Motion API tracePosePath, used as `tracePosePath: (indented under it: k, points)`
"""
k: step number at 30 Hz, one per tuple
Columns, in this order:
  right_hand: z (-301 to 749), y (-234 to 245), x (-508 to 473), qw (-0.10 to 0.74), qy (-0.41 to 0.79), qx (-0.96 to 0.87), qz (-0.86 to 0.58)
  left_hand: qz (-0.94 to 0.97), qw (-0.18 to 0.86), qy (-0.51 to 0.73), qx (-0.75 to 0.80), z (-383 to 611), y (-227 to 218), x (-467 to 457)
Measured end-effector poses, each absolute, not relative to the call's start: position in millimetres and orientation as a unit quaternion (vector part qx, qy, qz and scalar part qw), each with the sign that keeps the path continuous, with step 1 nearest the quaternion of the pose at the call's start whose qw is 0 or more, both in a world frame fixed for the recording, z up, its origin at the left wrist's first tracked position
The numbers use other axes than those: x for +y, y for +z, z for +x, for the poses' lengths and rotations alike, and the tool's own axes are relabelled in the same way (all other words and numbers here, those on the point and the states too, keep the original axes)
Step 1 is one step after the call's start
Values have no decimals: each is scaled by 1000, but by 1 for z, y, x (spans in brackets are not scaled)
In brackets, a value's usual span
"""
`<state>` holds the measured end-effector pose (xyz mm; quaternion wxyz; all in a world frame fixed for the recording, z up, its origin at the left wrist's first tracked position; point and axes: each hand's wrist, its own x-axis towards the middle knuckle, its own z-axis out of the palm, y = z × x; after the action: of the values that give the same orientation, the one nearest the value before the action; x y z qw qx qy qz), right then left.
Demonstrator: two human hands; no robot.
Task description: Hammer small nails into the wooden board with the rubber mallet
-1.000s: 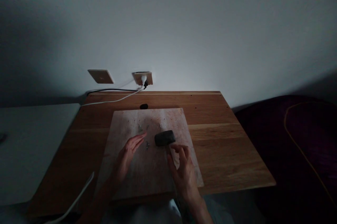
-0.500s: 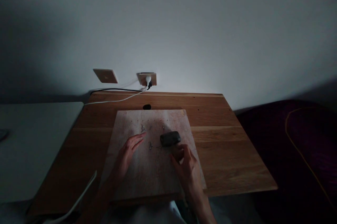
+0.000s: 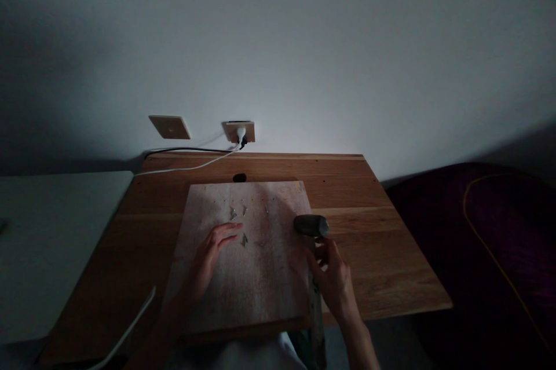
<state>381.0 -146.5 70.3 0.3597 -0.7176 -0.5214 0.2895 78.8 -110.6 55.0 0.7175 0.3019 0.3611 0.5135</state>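
Right hand (image 3: 333, 278) here, fingers clamped round the mallet (image 3: 311, 225) just below its dark, barrel-shaped head, paler-ended, mottled handle angling down, over the wooden board's (image 3: 243, 295) right edge! Left hand (image 3: 212, 247): fingers extended, nearly together, beside small metal fasteners (image 3: 245, 240).

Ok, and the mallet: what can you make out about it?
The mallet has a dark, barrel-shaped head, perhaps rubber, lying sideways, its right end face paler. A long, mottled handle runs toward the person, past the table's near edge. The right hand grips it just below the head, which overlaps the board's right edge in view; whether it touches the board is unclear.
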Motion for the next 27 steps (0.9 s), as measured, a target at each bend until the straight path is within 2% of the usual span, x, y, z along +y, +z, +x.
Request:
tracePosePath:
  k: [6, 9, 14, 21, 27]
  points:
    - [381, 70, -147, 372, 297, -530, -702, 365, 673, 502, 403, 88, 50, -103]
    - [376, 71, -147, 355, 322, -538, -694, 419, 607, 492, 463, 93, 53, -103]
    - [373, 69, -147, 328, 336, -546, -694, 575, 484, 385, 536, 95, 72, -104]
    - [378, 66, -152, 330, 334, -551, -690, 838, 150, 257, 458, 111, 76, -69]
    - [377, 64, -159, 346, 344, -561, -669, 916, 90, 131, 368, 139, 82, -21]
